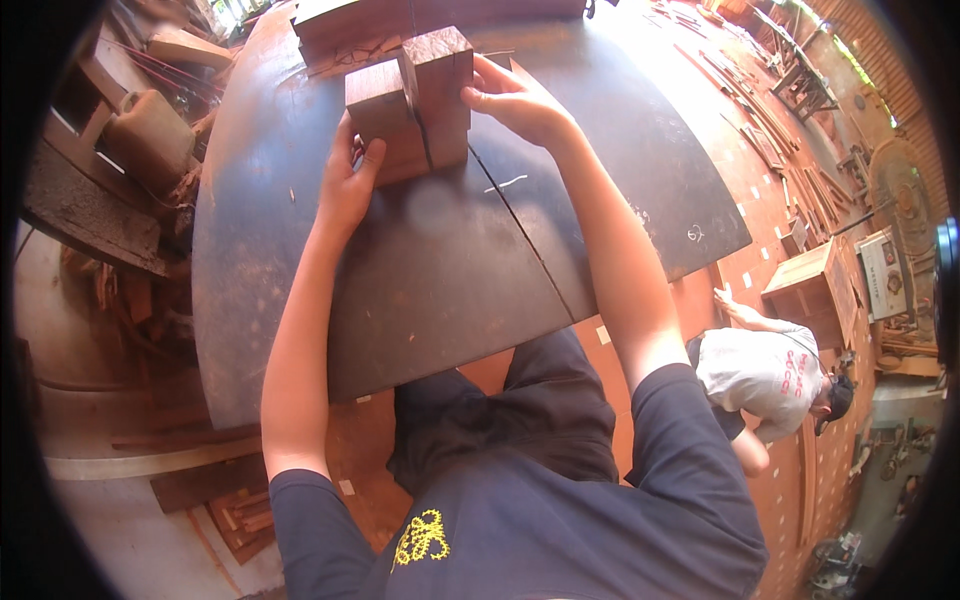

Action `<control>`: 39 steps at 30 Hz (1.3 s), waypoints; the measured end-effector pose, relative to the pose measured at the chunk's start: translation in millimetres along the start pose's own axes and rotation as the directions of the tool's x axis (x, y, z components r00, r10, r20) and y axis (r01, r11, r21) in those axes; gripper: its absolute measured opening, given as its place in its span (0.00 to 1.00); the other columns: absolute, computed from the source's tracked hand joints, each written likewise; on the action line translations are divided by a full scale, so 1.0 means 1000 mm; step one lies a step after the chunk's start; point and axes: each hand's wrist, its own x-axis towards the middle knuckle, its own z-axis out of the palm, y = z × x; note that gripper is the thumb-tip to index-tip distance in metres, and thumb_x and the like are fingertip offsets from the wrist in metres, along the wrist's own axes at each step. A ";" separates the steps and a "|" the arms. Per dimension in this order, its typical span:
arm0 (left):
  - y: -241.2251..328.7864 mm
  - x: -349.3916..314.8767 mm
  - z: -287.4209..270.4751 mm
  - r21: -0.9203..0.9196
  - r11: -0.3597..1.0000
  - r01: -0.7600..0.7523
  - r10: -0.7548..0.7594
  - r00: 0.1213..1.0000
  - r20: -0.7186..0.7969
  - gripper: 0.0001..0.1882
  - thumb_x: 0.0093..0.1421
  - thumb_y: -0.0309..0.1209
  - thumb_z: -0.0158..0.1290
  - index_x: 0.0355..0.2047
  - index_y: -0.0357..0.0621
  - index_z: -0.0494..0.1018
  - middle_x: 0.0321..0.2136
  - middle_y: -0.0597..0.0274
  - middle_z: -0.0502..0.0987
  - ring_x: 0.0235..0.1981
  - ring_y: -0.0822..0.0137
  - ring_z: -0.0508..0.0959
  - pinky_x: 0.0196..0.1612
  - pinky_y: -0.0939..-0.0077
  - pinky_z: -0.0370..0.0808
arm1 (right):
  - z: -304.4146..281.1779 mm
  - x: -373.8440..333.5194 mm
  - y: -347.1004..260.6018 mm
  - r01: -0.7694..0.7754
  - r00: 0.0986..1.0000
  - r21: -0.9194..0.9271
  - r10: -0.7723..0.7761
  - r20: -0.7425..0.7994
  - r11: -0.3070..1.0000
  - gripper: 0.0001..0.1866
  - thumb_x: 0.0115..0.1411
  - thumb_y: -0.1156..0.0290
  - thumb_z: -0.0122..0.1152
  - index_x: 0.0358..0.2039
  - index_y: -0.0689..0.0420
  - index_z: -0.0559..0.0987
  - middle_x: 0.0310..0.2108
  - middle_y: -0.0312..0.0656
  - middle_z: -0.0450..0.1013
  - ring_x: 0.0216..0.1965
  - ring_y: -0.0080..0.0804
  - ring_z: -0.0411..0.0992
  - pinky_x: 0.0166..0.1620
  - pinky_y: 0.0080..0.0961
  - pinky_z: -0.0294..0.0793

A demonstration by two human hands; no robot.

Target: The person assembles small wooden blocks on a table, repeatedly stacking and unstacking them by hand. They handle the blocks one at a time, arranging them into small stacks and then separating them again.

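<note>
While the left hand (348,183) and right hand (527,106) clasp the wood (440,85) between them, even pressure should steady it

Tabletop (440,310) clear nearside, blocks (440,105) ahead — beam (385,22) beyond

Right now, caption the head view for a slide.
Left hand and right hand hold brown wooden blocks from opposite sides above a dark tabletop.

Red lettering (790,376) on a pale shirt (742,366), white digits (695,234) on dark tabletop (440,290)
</note>
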 end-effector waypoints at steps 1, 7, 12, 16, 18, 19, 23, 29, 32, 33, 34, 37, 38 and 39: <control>-0.001 0.001 0.000 0.024 1.000 -0.008 0.008 1.000 -0.006 0.33 0.69 0.36 0.52 0.68 0.34 0.53 0.59 0.57 0.69 0.58 0.67 0.69 0.61 0.71 0.64 | -0.002 0.002 0.002 0.025 0.999 0.030 -0.025 0.019 0.999 0.38 0.63 0.59 0.63 0.71 0.48 0.59 0.66 0.42 0.64 0.69 0.34 0.57 0.70 0.34 0.52; 0.002 0.001 0.001 0.018 1.000 -0.005 0.006 1.000 -0.024 0.34 0.69 0.37 0.52 0.69 0.35 0.53 0.58 0.58 0.69 0.56 0.67 0.70 0.61 0.70 0.64 | -0.003 0.001 0.002 -0.022 0.999 -0.001 0.022 -0.029 1.000 0.38 0.63 0.58 0.64 0.70 0.49 0.59 0.65 0.45 0.65 0.68 0.34 0.58 0.70 0.35 0.51; 0.002 -0.001 0.002 0.048 0.999 0.012 -0.010 0.999 -0.032 0.35 0.69 0.38 0.52 0.69 0.35 0.53 0.58 0.57 0.69 0.56 0.67 0.70 0.61 0.70 0.64 | -0.005 -0.002 -0.010 -0.051 0.998 -0.036 0.052 0.032 0.998 0.38 0.61 0.58 0.66 0.69 0.50 0.61 0.63 0.46 0.67 0.66 0.33 0.60 0.69 0.36 0.51; -0.008 0.001 -0.004 0.035 0.998 0.047 -0.046 0.999 -0.013 0.36 0.68 0.38 0.54 0.69 0.35 0.53 0.60 0.56 0.68 0.57 0.66 0.70 0.61 0.69 0.64 | -0.002 -0.003 -0.015 -0.084 0.996 -0.058 0.085 0.017 0.995 0.38 0.60 0.57 0.67 0.68 0.50 0.62 0.62 0.45 0.69 0.65 0.33 0.62 0.69 0.36 0.52; -0.009 0.001 -0.005 0.021 0.999 0.041 -0.041 0.999 -0.001 0.36 0.68 0.38 0.54 0.69 0.35 0.53 0.59 0.56 0.68 0.56 0.66 0.70 0.60 0.70 0.65 | -0.002 -0.002 -0.014 -0.076 0.997 -0.051 0.078 0.023 0.996 0.39 0.60 0.57 0.67 0.68 0.50 0.62 0.62 0.45 0.70 0.65 0.33 0.62 0.69 0.36 0.52; -0.006 0.003 -0.004 0.012 0.999 0.034 -0.034 0.999 0.004 0.36 0.68 0.37 0.54 0.69 0.35 0.53 0.59 0.57 0.68 0.55 0.66 0.70 0.60 0.70 0.65 | -0.003 -0.001 -0.015 -0.072 0.997 -0.050 0.073 0.024 0.996 0.39 0.60 0.56 0.67 0.68 0.49 0.62 0.61 0.45 0.70 0.65 0.33 0.62 0.69 0.36 0.52; -0.007 -0.001 -0.002 0.056 0.997 0.044 -0.044 0.999 -0.004 0.36 0.68 0.37 0.54 0.69 0.35 0.53 0.57 0.57 0.70 0.55 0.67 0.70 0.60 0.71 0.65 | -0.002 -0.005 -0.016 -0.072 0.997 -0.083 0.074 0.021 0.994 0.38 0.60 0.55 0.67 0.67 0.49 0.62 0.62 0.46 0.70 0.65 0.33 0.62 0.69 0.37 0.52; 0.002 0.001 0.000 0.027 0.999 0.046 -0.046 0.999 -0.004 0.33 0.69 0.38 0.53 0.67 0.35 0.55 0.56 0.57 0.71 0.55 0.67 0.70 0.60 0.72 0.65 | -0.003 -0.002 -0.014 -0.034 0.999 -0.107 0.034 -0.006 0.994 0.41 0.57 0.51 0.69 0.65 0.56 0.63 0.59 0.47 0.71 0.62 0.35 0.66 0.64 0.34 0.62; 0.004 0.000 -0.002 -0.016 0.998 0.053 -0.053 0.999 0.008 0.32 0.69 0.39 0.53 0.66 0.36 0.57 0.56 0.57 0.71 0.56 0.66 0.70 0.61 0.71 0.64 | 0.003 0.003 -0.018 -0.018 0.998 -0.124 0.010 -0.061 0.992 0.39 0.57 0.52 0.70 0.63 0.57 0.66 0.57 0.46 0.72 0.61 0.34 0.67 0.64 0.33 0.63; 0.003 -0.001 -0.003 0.001 0.998 0.056 -0.056 0.998 0.007 0.34 0.68 0.39 0.54 0.67 0.36 0.56 0.57 0.56 0.70 0.57 0.66 0.70 0.62 0.70 0.64 | 0.006 0.005 -0.016 0.008 0.996 -0.149 -0.022 -0.091 0.989 0.37 0.57 0.54 0.69 0.63 0.57 0.67 0.56 0.46 0.72 0.61 0.34 0.67 0.64 0.33 0.63; 0.002 0.000 -0.005 0.019 0.998 0.059 -0.059 0.998 0.006 0.35 0.68 0.38 0.55 0.68 0.35 0.55 0.58 0.56 0.70 0.57 0.66 0.70 0.62 0.69 0.64 | 0.008 0.007 -0.015 0.034 0.991 -0.175 -0.055 -0.120 0.984 0.35 0.58 0.56 0.69 0.62 0.57 0.69 0.56 0.46 0.73 0.61 0.33 0.66 0.64 0.33 0.63; 0.006 0.001 0.000 0.118 0.987 -0.113 0.125 0.987 -0.097 0.34 0.67 0.39 0.55 0.68 0.38 0.57 0.59 0.55 0.70 0.58 0.62 0.71 0.63 0.65 0.63 | 0.010 0.010 -0.019 0.048 0.984 -0.132 -0.069 -0.162 0.990 0.39 0.51 0.49 0.74 0.57 0.59 0.73 0.52 0.44 0.75 0.58 0.34 0.70 0.60 0.33 0.68; 0.009 -0.001 0.002 0.216 0.962 -0.165 0.202 0.967 -0.158 0.34 0.67 0.40 0.56 0.67 0.38 0.58 0.59 0.55 0.70 0.58 0.60 0.71 0.63 0.64 0.63 | 0.011 0.010 -0.013 0.093 0.968 -0.161 -0.127 -0.218 0.983 0.37 0.51 0.49 0.74 0.55 0.59 0.74 0.50 0.44 0.76 0.56 0.34 0.71 0.58 0.33 0.69; 0.022 0.001 0.004 0.313 0.924 -0.220 0.292 0.933 -0.208 0.33 0.66 0.40 0.56 0.66 0.39 0.59 0.59 0.55 0.71 0.59 0.59 0.71 0.64 0.63 0.63 | 0.008 0.012 -0.008 0.143 0.942 -0.200 -0.195 -0.274 0.969 0.36 0.51 0.50 0.75 0.54 0.59 0.75 0.49 0.43 0.76 0.55 0.33 0.72 0.57 0.33 0.71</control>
